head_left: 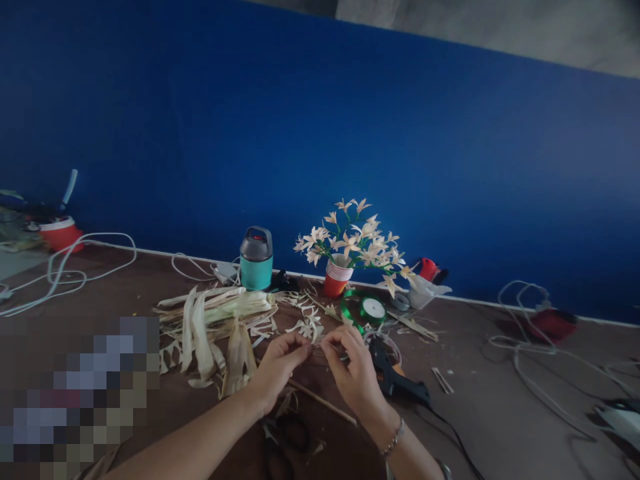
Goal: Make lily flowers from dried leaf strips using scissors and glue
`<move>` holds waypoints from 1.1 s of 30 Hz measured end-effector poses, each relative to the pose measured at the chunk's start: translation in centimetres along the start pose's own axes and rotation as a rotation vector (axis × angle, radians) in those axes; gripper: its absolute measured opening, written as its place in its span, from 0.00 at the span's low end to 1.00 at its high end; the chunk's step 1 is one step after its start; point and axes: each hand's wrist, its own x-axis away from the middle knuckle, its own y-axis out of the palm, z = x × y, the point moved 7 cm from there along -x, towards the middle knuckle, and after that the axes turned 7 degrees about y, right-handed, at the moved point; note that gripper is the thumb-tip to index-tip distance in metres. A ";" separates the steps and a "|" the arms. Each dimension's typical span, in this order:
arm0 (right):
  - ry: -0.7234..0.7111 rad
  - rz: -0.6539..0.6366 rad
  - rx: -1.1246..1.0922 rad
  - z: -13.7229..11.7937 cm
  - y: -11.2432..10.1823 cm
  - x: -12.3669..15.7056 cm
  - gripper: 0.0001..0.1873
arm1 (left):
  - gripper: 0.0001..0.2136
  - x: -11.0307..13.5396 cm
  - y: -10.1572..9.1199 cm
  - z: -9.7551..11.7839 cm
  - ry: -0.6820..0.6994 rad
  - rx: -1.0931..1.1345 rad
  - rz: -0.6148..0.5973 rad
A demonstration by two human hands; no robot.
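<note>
My left hand [284, 365] is closed in a pinch, and a small pale husk flower [312, 325] stands up at its fingertips. Close beside it, my right hand [349, 365] also pinches with thumb and forefinger; what lies between them is too small to make out. Beyond the hands, a red paper cup [336, 280] holds many pale flowers [369, 235] on green stems. Dried corn husks [215, 317] are piled to the left of my left hand. A spool of green ribbon [373, 309] lies behind my right hand.
A black glue gun [403, 381] with a cord lies right of my right hand. Black scissors [285, 440] and a thin stick [323, 402] lie below my hands. A teal container [257, 270] stands near the blue wall [200, 147]. White cables [525, 347] run along both sides.
</note>
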 end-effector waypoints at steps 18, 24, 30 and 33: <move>0.018 0.017 -0.032 0.0 0.1 0.0 0.05 | 0.11 0.0 0.4 -0.2 -0.006 0.029 -0.055; 0.015 0.018 -0.018 -0.2 0.0 -0.1 0.06 | 0.12 0.1 0.5 0.0 -0.015 0.010 -0.057; 0.020 0.019 -0.005 -0.2 -0.1 -0.1 0.06 | 0.11 0.2 0.6 0.0 -0.024 0.004 -0.072; 0.025 0.014 0.001 -0.1 -0.1 -0.1 0.06 | 0.11 0.2 0.6 0.0 -0.021 0.023 -0.076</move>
